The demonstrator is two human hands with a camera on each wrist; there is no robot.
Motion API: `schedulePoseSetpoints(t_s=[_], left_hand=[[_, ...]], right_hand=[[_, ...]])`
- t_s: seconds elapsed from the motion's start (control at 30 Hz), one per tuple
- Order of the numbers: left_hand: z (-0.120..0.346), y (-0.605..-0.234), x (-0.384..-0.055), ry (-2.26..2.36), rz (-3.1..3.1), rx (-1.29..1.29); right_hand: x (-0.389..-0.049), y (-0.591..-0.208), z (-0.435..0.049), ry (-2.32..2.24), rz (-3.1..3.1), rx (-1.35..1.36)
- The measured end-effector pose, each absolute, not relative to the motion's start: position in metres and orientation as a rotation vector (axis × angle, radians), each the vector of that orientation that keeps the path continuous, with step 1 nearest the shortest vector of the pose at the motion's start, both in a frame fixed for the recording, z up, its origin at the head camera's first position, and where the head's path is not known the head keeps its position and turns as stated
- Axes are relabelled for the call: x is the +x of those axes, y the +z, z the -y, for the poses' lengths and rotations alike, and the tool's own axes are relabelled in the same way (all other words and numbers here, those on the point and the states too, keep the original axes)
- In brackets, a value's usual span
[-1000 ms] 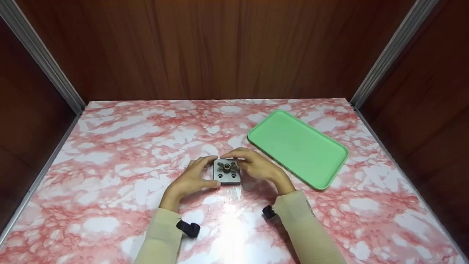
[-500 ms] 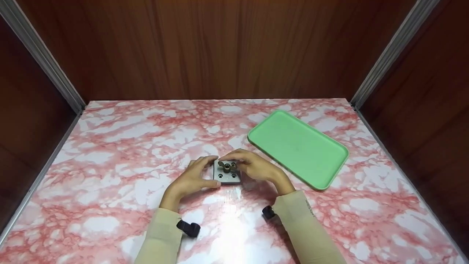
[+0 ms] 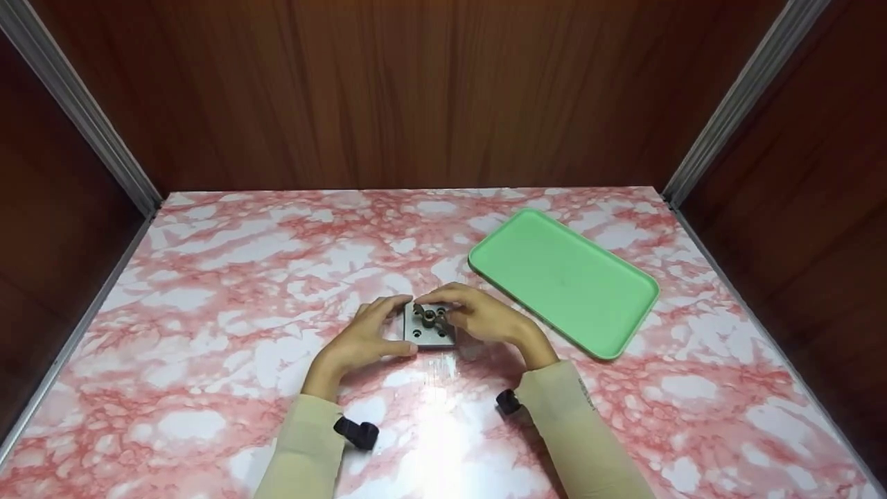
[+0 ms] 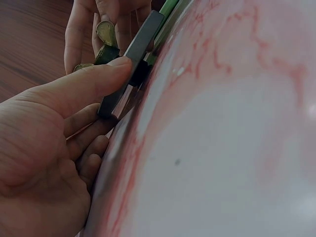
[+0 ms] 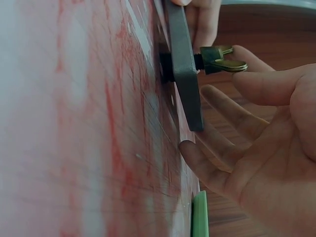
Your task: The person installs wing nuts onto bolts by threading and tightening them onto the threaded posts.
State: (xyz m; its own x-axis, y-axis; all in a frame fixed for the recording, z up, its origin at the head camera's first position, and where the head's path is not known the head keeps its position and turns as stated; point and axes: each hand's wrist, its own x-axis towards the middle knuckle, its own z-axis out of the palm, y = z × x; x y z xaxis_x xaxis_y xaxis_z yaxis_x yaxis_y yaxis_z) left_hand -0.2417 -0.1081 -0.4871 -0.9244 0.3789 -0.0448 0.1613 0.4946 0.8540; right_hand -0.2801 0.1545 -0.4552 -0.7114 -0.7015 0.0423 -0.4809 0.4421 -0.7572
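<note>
A square grey metal plate (image 3: 428, 340) with several holes lies in front of me, and my left hand (image 3: 357, 339) grips it by its left side between thumb and fingers. On a threaded bolt standing up from the plate sits a brass-coloured wing nut (image 3: 429, 318). My right hand (image 3: 488, 315) has thumb and index finger at the wings of the wing nut, its other fingers spread beside the plate's edge. From the right wrist view, a black base (image 5: 167, 66) shows under the plate, lifting it off the table, and the thumb (image 5: 266, 86) presses on one wing.
A green tray (image 3: 565, 284) lies at an angle behind and to the right of my right hand. Red-and-white marbled tabletop (image 3: 229, 298) surrounds the plate. Dark wood panels (image 3: 443, 97) wall off the back and both sides.
The wing nut has turned clockwise as seen from above, its right wing coming nearer to me. My right fingers have shifted slightly with it; my left hand stays on the plate.
</note>
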Motion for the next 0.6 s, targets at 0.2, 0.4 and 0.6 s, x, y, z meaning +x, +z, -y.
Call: schedulePoseSetpoints(t_s=[0.2,0.4,0.6], left_hand=[[0.1084,-0.4876,-0.2414,1.415,-2.505,0.446],[0.1084,-0.4875,-0.242,1.402,-2.511,0.442],[0.1084,-0.4882,-0.2416,1.413,-2.498,0.445]], right_hand=[[-0.2787,-0.4537,-0.1547,-1.118,-2.428,-0.997],[-0.2792,-0.454,-0.1558,-1.122,-2.422,-0.999],[-0.2779,-0.4542,-0.1557,-1.127,-2.417,-0.989]])
